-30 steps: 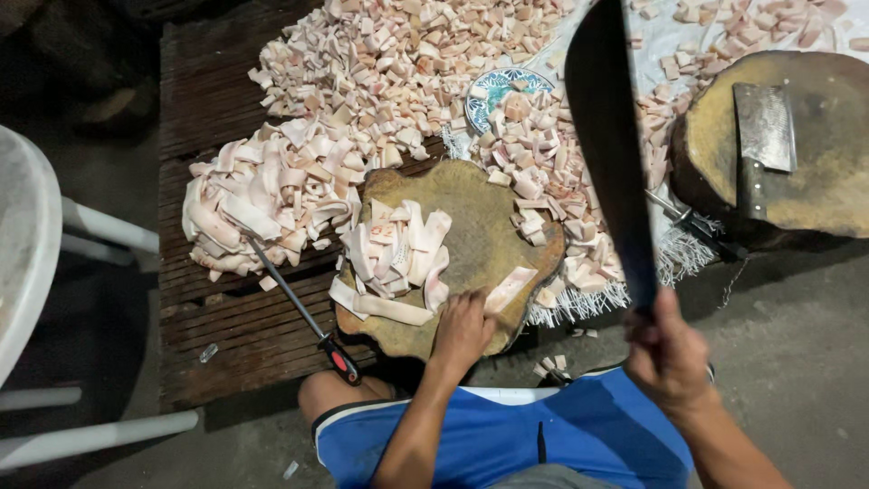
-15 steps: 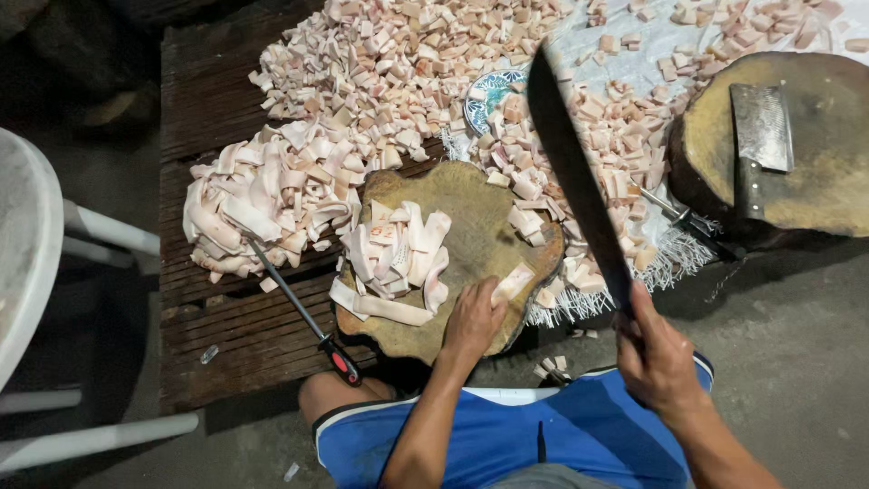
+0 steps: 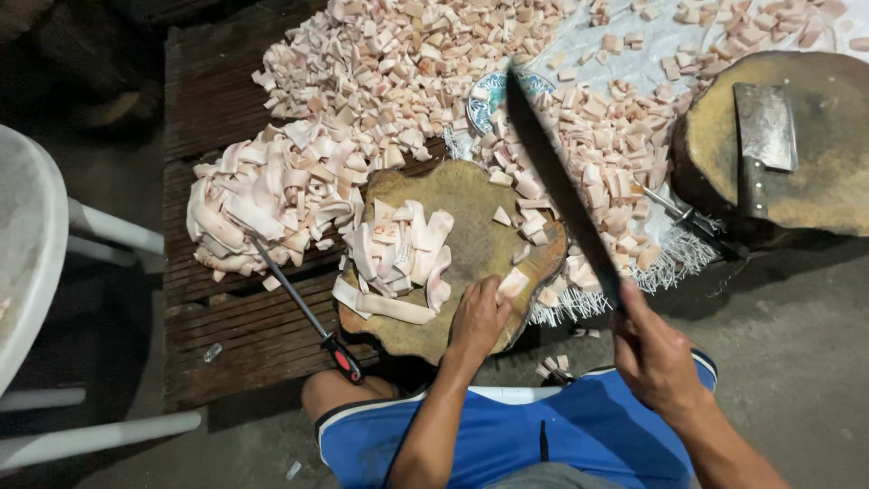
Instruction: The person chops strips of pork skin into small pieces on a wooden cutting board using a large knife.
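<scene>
Chopping step in hand, judged from the raised blade: right hand [image 3: 654, 355] wrapped tight around the handle of a long dark knife [image 3: 561, 188], blade lifted and angled up over the round wooden chopping block [image 3: 453, 192]. Left hand [image 3: 478, 317] flat on the block's near edge, fingers curled down on a pale pink strip of meat [image 3: 512, 283], pinning it in place. More uncut strips [image 3: 398, 246] heaped on the block's left half; a bigger pile of strips [image 3: 262, 204] on the slatted wooden platform [image 3: 226, 335] beside it, next to a sharpening rod [image 3: 303, 308] with a red and black handle. Small cut pieces [image 3: 425, 63] spread on a white cloth beyond. Cleaver [image 3: 762, 136] lying idle on a second block [image 3: 815, 181] to the right. Next move likely calls for a clean downward stroke landing just clear of the holding fingertips.
</scene>
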